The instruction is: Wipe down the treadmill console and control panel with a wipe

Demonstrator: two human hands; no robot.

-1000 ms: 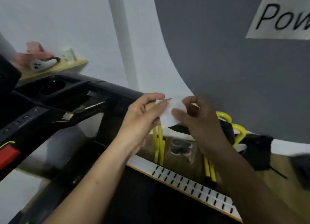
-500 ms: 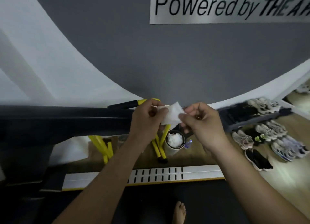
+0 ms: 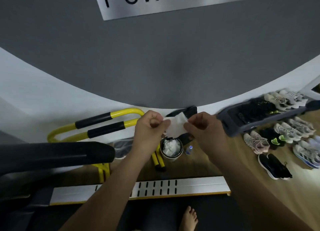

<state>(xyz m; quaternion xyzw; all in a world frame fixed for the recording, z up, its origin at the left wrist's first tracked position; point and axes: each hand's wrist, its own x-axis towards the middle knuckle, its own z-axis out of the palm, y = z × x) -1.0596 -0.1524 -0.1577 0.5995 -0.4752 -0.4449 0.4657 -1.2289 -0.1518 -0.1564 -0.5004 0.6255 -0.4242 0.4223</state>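
Note:
A small white wipe (image 3: 176, 126) is stretched between both hands at chest height. My left hand (image 3: 149, 128) pinches its left edge and my right hand (image 3: 204, 128) pinches its right edge. Both hands hover above the floor beside the treadmill. The treadmill's black handrail (image 3: 57, 154) reaches in from the left. Its grey side rail (image 3: 199, 185) with slots runs across below my arms. The console and control panel are out of view.
A small bin (image 3: 171, 148) holding crumpled white wipes stands on the wooden floor right under my hands. Yellow and black bars (image 3: 97, 125) lie at the left. Several pairs of shoes (image 3: 284, 137) and a low rack (image 3: 259, 116) fill the right. My bare foot (image 3: 188, 218) rests on the belt.
My view has swung right, away from the console, then tilted down over the floor. Both hands have kept pinching the wipe and have spread it a little wider.

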